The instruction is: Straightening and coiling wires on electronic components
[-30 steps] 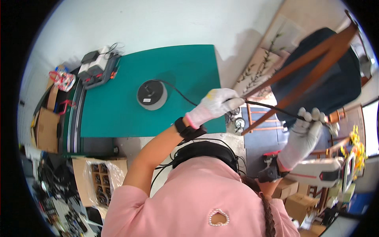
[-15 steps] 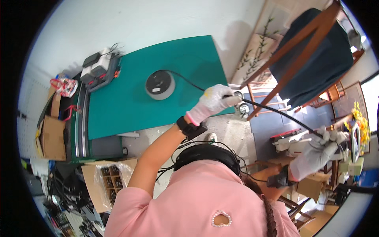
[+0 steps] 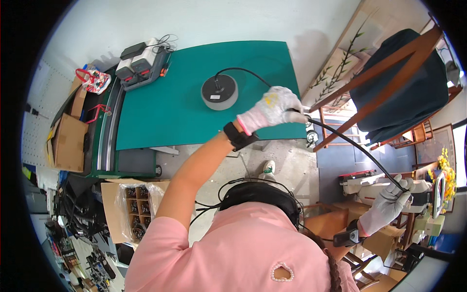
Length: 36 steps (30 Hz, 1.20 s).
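Observation:
A squat round device (image 3: 219, 99), grey at the side with a black face, sits on the green table top. From a short stem on that face, a black cable (image 3: 352, 142) arches over to my hands. My gloved left hand (image 3: 281, 107) grips it just past the table's right front corner. Farther right and lower, my gloved right hand (image 3: 387, 200) is closed around the cable's other end; fingers cover the tip. Between both hands the cable bows in a curve. Each wrist wears a black strapped device.
The green table top (image 3: 175, 117) carries a battery charger (image 3: 142, 65) at its back left. Close on the right stands a wooden frame (image 3: 384, 87) draped with dark cloth (image 3: 404, 92). A divided cardboard box (image 3: 114, 209) is at lower left; yellow flowers (image 3: 445, 173) stand far right.
My right hand has come lower and nearer to my left, and the cable between them bends more. The cable rises higher from the round device. The whole view has shifted slightly.

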Each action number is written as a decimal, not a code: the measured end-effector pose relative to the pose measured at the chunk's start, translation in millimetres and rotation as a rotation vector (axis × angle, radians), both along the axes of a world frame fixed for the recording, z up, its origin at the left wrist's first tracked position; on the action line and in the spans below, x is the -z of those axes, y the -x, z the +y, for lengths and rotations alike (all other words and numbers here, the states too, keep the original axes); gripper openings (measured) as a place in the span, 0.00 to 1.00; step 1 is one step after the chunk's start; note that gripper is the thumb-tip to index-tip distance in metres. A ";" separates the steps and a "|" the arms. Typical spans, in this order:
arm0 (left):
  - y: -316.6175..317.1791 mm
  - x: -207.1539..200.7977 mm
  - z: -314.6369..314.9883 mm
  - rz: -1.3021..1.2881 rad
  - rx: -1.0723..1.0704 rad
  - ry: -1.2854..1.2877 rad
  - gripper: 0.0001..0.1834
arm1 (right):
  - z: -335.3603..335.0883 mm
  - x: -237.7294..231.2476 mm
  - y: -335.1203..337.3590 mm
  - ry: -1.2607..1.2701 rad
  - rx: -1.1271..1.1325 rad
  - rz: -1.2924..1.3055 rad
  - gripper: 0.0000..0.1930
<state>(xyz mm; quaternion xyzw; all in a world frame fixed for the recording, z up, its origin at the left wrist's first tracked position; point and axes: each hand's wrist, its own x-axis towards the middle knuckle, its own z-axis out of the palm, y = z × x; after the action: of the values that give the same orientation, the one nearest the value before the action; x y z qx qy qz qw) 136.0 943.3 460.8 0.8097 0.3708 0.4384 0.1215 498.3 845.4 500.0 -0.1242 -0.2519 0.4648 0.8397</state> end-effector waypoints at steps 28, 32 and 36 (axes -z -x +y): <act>182.3 38.3 67.3 -0.452 -0.663 0.714 0.23 | 226.7 48.8 -38.4 -0.008 -0.610 0.073 0.16; 176.2 40.7 51.1 -0.503 -0.732 0.673 0.20 | 248.9 57.7 -48.2 0.057 -0.606 0.126 0.16; 181.9 71.3 37.4 -0.509 -0.654 0.661 0.16 | 262.4 65.0 -79.2 0.062 -0.532 -0.077 0.17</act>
<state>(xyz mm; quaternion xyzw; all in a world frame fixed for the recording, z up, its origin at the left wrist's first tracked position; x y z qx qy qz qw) -46.0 980.6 389.5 0.4385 0.6810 0.4959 0.3132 577.5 1107.8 435.0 -0.0968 -0.2931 0.6716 0.6736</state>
